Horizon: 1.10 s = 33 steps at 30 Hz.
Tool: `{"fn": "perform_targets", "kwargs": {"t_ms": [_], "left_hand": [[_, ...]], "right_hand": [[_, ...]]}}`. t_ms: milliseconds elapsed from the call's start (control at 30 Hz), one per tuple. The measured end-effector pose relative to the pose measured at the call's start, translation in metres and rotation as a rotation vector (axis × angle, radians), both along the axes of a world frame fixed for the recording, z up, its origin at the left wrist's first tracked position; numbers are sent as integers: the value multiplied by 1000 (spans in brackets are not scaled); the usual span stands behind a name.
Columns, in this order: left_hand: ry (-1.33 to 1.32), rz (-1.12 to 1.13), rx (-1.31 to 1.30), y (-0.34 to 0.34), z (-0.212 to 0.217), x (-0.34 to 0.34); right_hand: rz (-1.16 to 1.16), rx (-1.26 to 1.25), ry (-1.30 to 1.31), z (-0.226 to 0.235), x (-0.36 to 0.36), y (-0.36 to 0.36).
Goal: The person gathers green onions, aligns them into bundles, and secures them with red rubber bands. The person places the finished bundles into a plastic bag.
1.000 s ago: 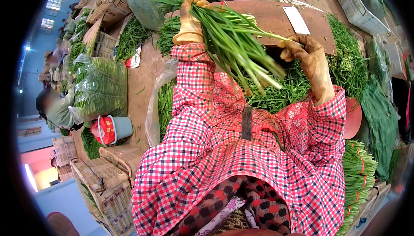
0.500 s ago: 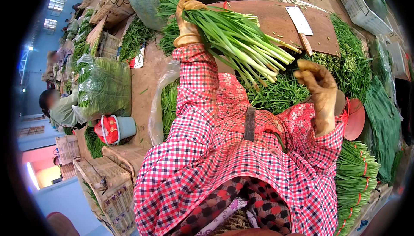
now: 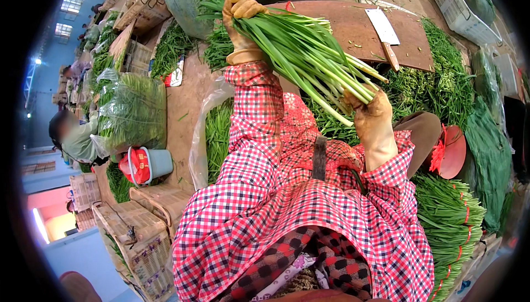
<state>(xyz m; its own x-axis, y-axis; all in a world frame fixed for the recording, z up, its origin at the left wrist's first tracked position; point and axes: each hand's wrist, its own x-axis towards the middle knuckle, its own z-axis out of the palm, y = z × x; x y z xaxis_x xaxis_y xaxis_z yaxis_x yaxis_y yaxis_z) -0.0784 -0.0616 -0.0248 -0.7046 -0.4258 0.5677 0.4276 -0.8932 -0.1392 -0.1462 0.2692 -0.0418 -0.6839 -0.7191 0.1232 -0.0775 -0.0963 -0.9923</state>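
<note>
I hold a thick bunch of long green stalks [image 3: 301, 53] with pale cut ends, slanting from upper left to lower right above my lap. My left hand [image 3: 240, 17], in a tan glove, is raised and grips the leafy end. My right hand [image 3: 372, 120], also gloved, sits cupped against the pale cut ends; whether it grips them is hidden. Both sleeves are red and white checked.
A brown cutting board [image 3: 353, 26] with a cleaver [image 3: 383, 28] lies ahead. Loose greens [image 3: 430, 81] and banded bundles [image 3: 452, 219] are piled at right beside a red disc [image 3: 450, 150]. At left stand bagged greens [image 3: 132, 109], a blue bucket [image 3: 157, 161], wicker baskets [image 3: 138, 224] and another person [image 3: 72, 136].
My right hand let go of the stalk ends, dropped away, then came back up against the cut ends. The left hand kept its grip and tilted the bunch flatter.
</note>
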Motion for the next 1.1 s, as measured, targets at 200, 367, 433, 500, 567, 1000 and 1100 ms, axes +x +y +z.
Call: {"fn": "perform_targets", "kwargs": {"t_ms": [200,367,433,500,567,1000,1100], "left_hand": [[297,48,-227,-12,-6,0],[206,119,-337,-21,1,1],[215,108,-282,-8,10,3],[224,84,-245,1,17,-3],[156,98,-291,6,32,14],[452,49,-448,-18,1,-5],[560,87,-390,-11,-1,-16]], "right_hand": [[-57,388,458,-16,-26,47],[-173,-67,291,71,-30,36],[-155,99,880,87,-23,5],[-144,48,964,77,-20,-25],[-132,65,1044,66,-10,-49],[-99,-99,-19,73,-36,20],[-131,136,-106,59,-64,57]]}}
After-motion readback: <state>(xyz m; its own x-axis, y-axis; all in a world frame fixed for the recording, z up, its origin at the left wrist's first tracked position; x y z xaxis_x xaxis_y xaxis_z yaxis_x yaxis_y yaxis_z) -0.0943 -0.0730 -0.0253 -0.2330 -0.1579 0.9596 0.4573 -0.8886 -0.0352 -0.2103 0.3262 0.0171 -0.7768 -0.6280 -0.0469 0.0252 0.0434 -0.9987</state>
